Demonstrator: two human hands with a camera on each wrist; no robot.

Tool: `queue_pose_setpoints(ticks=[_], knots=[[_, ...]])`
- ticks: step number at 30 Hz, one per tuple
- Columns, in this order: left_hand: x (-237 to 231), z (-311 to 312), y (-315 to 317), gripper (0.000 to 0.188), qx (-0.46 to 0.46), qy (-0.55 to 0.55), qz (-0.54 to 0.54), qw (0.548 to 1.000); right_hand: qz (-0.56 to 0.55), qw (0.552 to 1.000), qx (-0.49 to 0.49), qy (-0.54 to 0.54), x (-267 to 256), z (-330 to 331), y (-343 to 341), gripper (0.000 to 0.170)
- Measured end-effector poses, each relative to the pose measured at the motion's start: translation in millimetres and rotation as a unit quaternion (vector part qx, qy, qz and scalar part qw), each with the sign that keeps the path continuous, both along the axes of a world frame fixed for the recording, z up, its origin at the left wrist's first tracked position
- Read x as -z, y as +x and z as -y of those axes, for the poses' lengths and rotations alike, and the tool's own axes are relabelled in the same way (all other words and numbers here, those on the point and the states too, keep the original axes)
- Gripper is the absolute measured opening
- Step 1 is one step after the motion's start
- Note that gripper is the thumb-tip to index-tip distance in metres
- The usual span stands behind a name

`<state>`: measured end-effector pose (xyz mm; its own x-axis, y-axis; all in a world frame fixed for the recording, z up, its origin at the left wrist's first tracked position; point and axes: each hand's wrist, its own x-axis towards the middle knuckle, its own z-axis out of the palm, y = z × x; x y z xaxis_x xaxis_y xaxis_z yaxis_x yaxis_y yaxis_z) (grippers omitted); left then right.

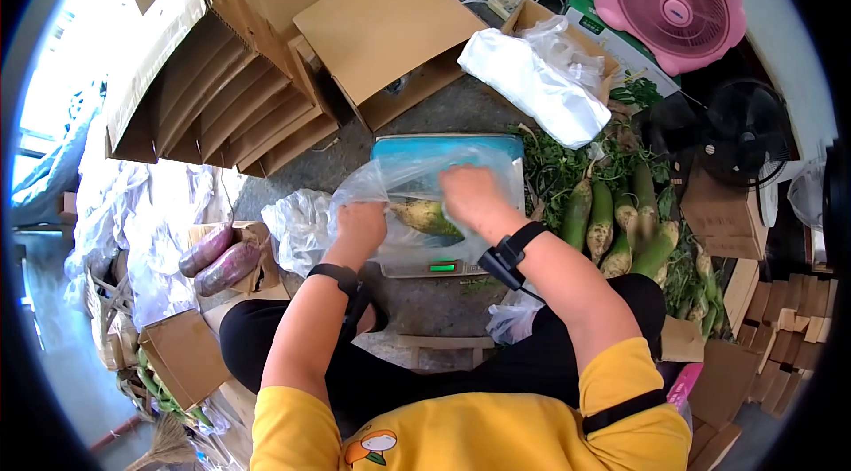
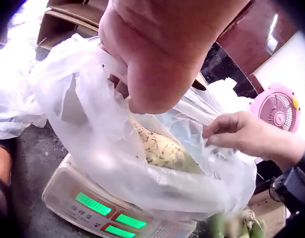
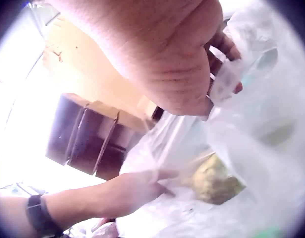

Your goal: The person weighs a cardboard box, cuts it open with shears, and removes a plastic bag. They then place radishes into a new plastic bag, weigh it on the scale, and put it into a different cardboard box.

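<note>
A clear plastic bag (image 2: 117, 158) is spread over the weighing scale (image 1: 390, 269), its mouth held apart between both hands. Inside lies a large green radish (image 1: 425, 216) with a pale, dirt-specked end. My left hand (image 1: 362, 227) grips the bag's left side, beside the radish's pale end; in the right wrist view that hand (image 3: 122, 196) is partly behind film. On the far right side of the bag, my right hand (image 1: 474, 196) pinches the edge, with curled fingers (image 3: 226, 47) showing in the right wrist view. Green digits glow on the scale's display (image 2: 93, 203).
Several green radishes (image 1: 601, 214) with leafy tops lie right of the scale. Two purple radishes (image 1: 226, 267) sit left on cardboard. Open cardboard boxes (image 1: 390, 28) stand behind, beside a white bundle of bags (image 1: 532, 85). A pink fan (image 1: 678, 10) is at the far right.
</note>
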<state>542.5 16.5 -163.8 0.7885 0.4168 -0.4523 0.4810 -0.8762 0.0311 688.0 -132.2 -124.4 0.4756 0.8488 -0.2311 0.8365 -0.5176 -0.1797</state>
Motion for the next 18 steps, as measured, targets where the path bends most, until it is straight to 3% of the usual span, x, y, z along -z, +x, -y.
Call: queue_pose_setpoints(ticks=[5, 10, 12, 18], knots=[[-3, -6, 1, 0.024, -0.034, -0.014, -0.006, 0.999, -0.085, 0.991, -0.101, -0.001, 2, -40, -41, 0.016], [7, -16, -12, 0.024, -0.085, -0.005, 0.002, 0.996, -0.087, 0.994, -0.044, 0.052, 41, -60, -60, 0.016], [11, -24, -19, 0.023, -0.124, -0.012, 0.004, 0.992, -0.098, 0.995, -0.010, -0.010, 51, -66, -62, 0.018], [11, -29, -22, 0.024, -0.127, -0.039, -0.022, 0.991, -0.117, 0.993, -0.018, -0.013, 61, -70, -56, 0.019]])
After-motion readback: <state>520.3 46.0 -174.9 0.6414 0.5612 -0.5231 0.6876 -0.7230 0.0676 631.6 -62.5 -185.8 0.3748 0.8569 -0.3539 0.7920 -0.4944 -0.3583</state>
